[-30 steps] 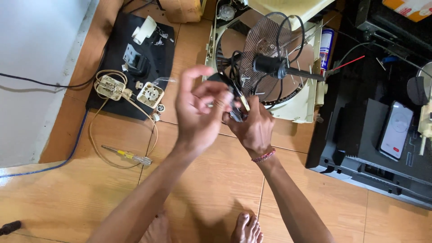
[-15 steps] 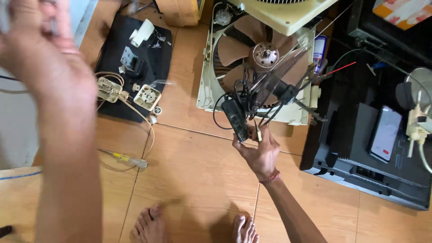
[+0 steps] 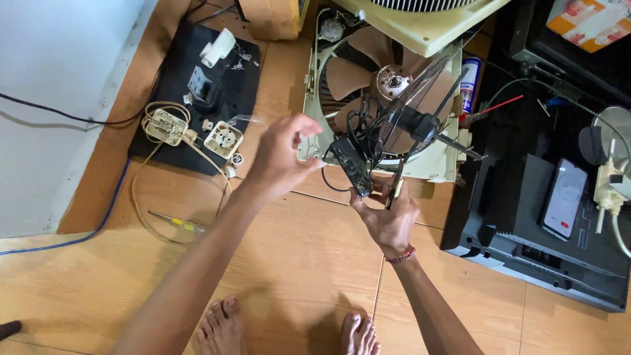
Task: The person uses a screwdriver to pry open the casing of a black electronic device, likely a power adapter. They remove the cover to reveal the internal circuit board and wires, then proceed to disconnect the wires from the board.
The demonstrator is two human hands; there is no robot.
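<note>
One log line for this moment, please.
right hand: holds black box with cord | left hand: open, reaching toward it | behind: fan | floor: screwdriver

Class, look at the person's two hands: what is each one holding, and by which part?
Right hand grips a small black wire-guard fan by its black base block, from below. Left hand holds nothing, fingers open beside it.

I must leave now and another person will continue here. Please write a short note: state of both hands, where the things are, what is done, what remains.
Right hand: grips a small black switch box with black cable, together with a wire fan guard, above the floor.
Left hand: open, fingers reaching toward the box, not holding anything.
Done: the cream box fan lies opened, its blades exposed.
On the black mat: dismantled sockets.
Yellow-handled screwdriver lies on the floor, left.
Left: the fan is still in pieces.
</note>
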